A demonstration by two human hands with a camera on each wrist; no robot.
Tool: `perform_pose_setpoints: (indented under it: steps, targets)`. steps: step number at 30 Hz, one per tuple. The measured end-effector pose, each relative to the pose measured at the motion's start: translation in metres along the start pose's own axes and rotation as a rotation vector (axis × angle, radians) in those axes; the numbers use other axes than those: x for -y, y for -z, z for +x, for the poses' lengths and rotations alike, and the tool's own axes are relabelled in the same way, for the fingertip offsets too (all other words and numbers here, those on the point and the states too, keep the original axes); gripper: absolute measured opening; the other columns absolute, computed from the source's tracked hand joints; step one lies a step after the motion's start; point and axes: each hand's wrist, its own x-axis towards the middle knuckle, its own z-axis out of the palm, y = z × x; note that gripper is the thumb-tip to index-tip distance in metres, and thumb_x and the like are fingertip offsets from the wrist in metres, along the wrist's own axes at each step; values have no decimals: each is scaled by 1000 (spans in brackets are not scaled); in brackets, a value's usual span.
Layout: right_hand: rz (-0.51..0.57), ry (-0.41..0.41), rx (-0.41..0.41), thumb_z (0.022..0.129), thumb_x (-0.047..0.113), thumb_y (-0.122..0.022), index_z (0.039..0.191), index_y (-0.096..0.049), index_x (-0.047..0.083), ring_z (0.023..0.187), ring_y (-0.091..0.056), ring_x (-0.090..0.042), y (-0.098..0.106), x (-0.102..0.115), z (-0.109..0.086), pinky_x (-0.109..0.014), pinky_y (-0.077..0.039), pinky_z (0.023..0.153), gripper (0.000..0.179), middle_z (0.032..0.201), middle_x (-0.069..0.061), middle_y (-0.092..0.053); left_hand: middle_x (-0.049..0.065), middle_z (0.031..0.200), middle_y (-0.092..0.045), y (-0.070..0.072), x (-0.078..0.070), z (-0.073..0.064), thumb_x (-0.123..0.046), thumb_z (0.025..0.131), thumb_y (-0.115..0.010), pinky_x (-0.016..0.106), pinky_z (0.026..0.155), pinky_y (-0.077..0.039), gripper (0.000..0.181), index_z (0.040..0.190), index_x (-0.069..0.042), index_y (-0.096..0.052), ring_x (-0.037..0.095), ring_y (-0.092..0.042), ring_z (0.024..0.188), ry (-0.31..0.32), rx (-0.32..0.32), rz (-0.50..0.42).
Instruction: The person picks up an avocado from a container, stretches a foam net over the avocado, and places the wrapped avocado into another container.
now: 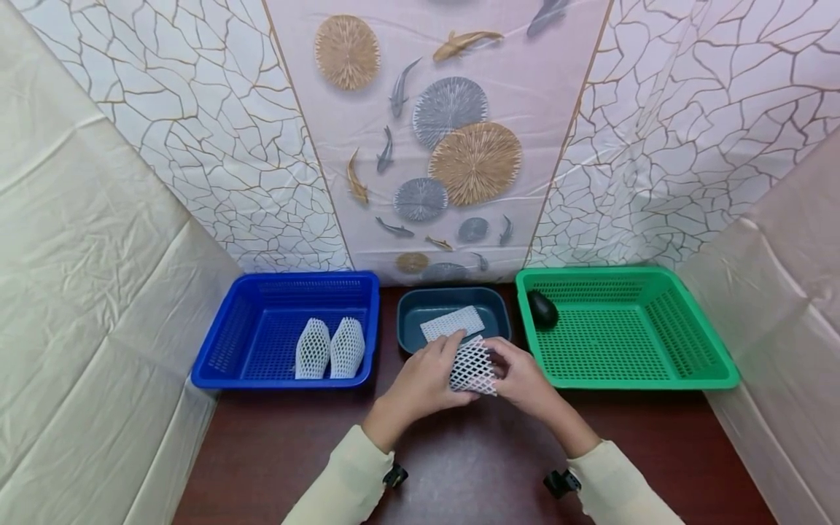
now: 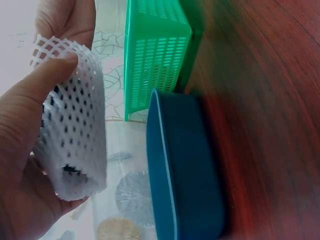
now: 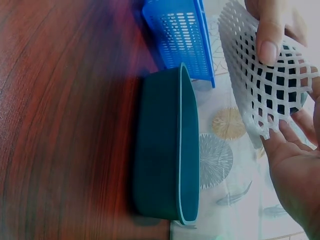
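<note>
White foam net (image 1: pixel 474 367), open diamond mesh, stretched over something dark (image 3: pixel 269 88) that shows through the holes; what it is, I cannot tell. Mesh opens wider toward the right-hand end, rim ragged. Net is held up above the table (image 1: pixel 453 452), just on the near side of the teal tray (image 1: pixel 410 321).

Left hand (image 1: pixel 425 375): curled round the net, thumb laid across it, grip fairly narrow. Right hand (image 1: pixel 525 375): thumb and fingers bent about the other end, fingertips touching the rim.

A flat foam net (image 1: pixel 453 323) lies in the tray. Dark eggplant-like item (image 1: pixel 542 310) in the green basket (image 1: pixel 712 343).
</note>
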Motion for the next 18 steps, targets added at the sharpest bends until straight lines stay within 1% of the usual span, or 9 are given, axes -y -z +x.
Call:
perform_pose_setpoints:
  steps: [4, 6, 10, 12, 15, 18]
  targets:
    - [-3, -1, 28, 84, -17, -67, 134, -60, -2, 111, -65, -24, -1, 1, 2, -29, -59, 89, 53, 129, -18, -64, 11, 146, -58, -4, 4, 0, -55, 81, -83, 42, 106, -52, 102, 158, -9, -34, 25, -62, 125, 29, 35, -93]
    - [-14, 12, 35, 86, -16, -67, 135, -60, -2, 113, -66, -25, -1, 0, 2, -29, -58, 91, 51, 131, -18, -63, 11, 146, -57, -6, 7, 0, -51, 81, -84, 41, 106, -52, 99, 156, -8, -36, 23, -61, 125, 30, 31, -150]
    - [-18, 75, 30, 90, -12, -67, 133, -63, 2, 114, -67, -24, 2, -3, 4, -31, -59, 92, 46, 130, -14, -65, 8, 143, -57, -7, 11, -4, -45, 84, -84, 37, 103, -54, 89, 153, -9, -40, 19, -61, 119, 41, 23, -236]
    - [-31, 116, 21, 92, -8, -68, 131, -65, 5, 112, -68, -23, 4, -4, 5, -31, -59, 90, 41, 128, -12, -66, 7, 141, -58, -5, 13, -5, -44, 84, -84, 37, 101, -55, 86, 151, -11, -41, 18, -61, 117, 49, 17, -252]
    - [-52, 152, 12, 94, -1, -71, 129, -66, 8, 111, -69, -24, 8, -3, 6, -33, -60, 89, 36, 126, -9, -67, 8, 140, -58, -3, 18, -7, -44, 84, -84, 38, 101, -55, 83, 149, -10, -44, 19, -61, 116, 60, 2, -258]
    - [-113, 154, -2, 95, 5, -73, 129, -67, 8, 111, -70, -24, 10, -1, 7, -33, -61, 87, 34, 127, -8, -67, 10, 141, -58, 1, 24, -9, -44, 84, -84, 39, 101, -55, 83, 148, -8, -44, 20, -61, 116, 76, -16, -252]
